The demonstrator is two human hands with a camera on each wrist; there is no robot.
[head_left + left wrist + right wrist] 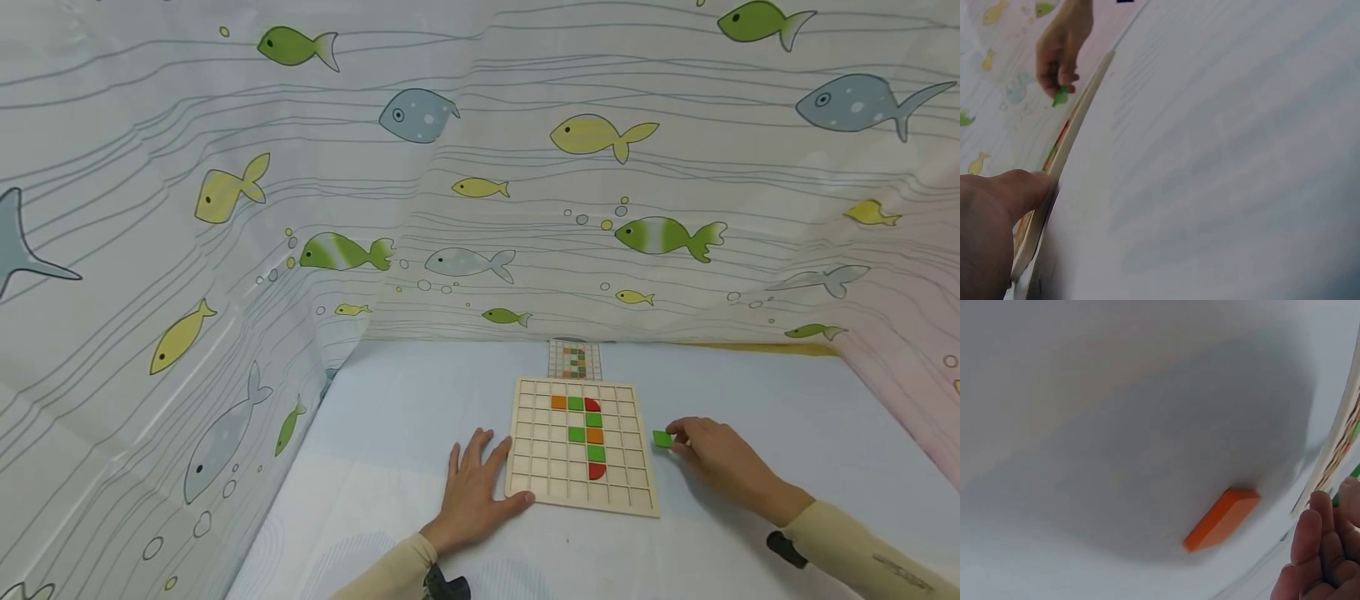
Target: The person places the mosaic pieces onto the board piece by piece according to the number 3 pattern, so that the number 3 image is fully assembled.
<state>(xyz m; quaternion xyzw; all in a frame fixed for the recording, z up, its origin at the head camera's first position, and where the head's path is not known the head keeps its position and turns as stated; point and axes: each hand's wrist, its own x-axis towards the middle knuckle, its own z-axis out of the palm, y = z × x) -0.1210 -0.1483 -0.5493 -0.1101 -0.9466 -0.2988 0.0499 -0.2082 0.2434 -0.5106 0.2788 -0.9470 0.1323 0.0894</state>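
A pale wooden grid board (543, 467) lies on the table, with orange, green and red pieces in some cells. The red pieces (592, 405) have a rounded edge; the orange tile (558, 402) and green tiles (593, 420) are square. My left hand (477, 502) rests at the board's left side, fingers spread, thumb on its near edge. Just right of the board, my right hand (726, 457) pinches a green square tile (661, 439) between thumb and fingertips. This tile (1060, 95) is above the board's edge in the left wrist view.
Behind the board is a card (553, 360) printed with a coloured grid pattern. An orange block (1222, 519) lies on the table near my right hand in the right wrist view. A fish-patterned curtain (525, 225) encloses the back and sides of the table (420, 400).
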